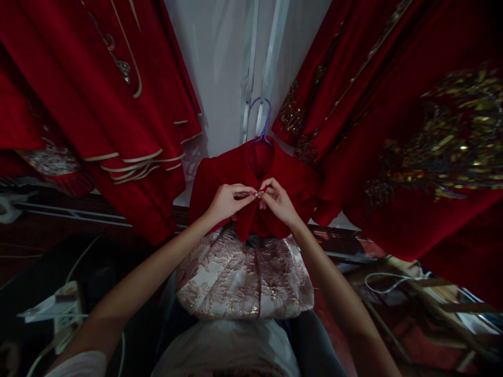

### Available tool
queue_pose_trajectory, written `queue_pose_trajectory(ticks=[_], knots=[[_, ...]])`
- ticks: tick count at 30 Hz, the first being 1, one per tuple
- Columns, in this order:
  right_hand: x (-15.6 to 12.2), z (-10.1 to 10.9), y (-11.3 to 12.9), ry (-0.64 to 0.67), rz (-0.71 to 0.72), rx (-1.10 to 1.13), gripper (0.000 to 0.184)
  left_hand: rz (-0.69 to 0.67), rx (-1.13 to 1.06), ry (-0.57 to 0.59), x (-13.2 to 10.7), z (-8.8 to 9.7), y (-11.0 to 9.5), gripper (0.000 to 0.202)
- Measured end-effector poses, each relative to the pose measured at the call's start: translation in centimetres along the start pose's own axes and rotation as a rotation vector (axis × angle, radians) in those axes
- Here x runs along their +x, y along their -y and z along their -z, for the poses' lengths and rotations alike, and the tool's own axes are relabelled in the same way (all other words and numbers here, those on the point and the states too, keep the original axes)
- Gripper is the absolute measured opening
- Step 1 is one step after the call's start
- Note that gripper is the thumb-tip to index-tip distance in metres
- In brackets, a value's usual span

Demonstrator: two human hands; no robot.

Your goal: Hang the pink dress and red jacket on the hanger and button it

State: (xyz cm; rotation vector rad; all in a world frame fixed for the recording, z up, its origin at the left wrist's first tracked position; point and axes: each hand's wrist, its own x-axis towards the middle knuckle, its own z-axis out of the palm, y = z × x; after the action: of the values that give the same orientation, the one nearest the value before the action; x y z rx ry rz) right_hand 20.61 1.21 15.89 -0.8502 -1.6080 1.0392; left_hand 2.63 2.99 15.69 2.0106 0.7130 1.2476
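Note:
A small red jacket [298,180] hangs on a purple hanger [262,118] in front of a white wall. Below it hangs a pink and gold brocade skirt [243,277]. My left hand [226,201] and my right hand [277,201] meet at the jacket's front opening, just under the collar. Both pinch the fabric edges there, fingertips almost touching. What sits between the fingertips is too small to make out.
Red garments with cream piping [118,120] hang at the left. Red robes with gold embroidery [424,146] hang at the right. A white power strip with cables [65,309] lies at the lower left. White cords [385,283] trail at the lower right.

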Motion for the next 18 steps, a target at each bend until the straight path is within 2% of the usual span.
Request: queue_pose_trajectory(ticks=[4,8,13,18], knots=[[-0.1,0.1,0.3,-0.03,0.075,-0.134,0.019,0.058,-0.05,-0.05,-0.2,-0.7,0.2,0.03],[-0.3,0.3,0.9,0.02,0.068,-0.18,0.012,0.068,-0.072,-0.054,0.2,-0.8,-0.1,0.032],[-0.4,0.7,1.1,0.057,0.027,-0.116,0.016,0.069,-0.081,-0.006,0.9,-0.3,-0.5,0.03],[-0.5,1.1,1.2,0.145,0.005,-0.051,0.021,0.056,-0.109,-0.008,0.8,0.1,-0.2,0.028]])
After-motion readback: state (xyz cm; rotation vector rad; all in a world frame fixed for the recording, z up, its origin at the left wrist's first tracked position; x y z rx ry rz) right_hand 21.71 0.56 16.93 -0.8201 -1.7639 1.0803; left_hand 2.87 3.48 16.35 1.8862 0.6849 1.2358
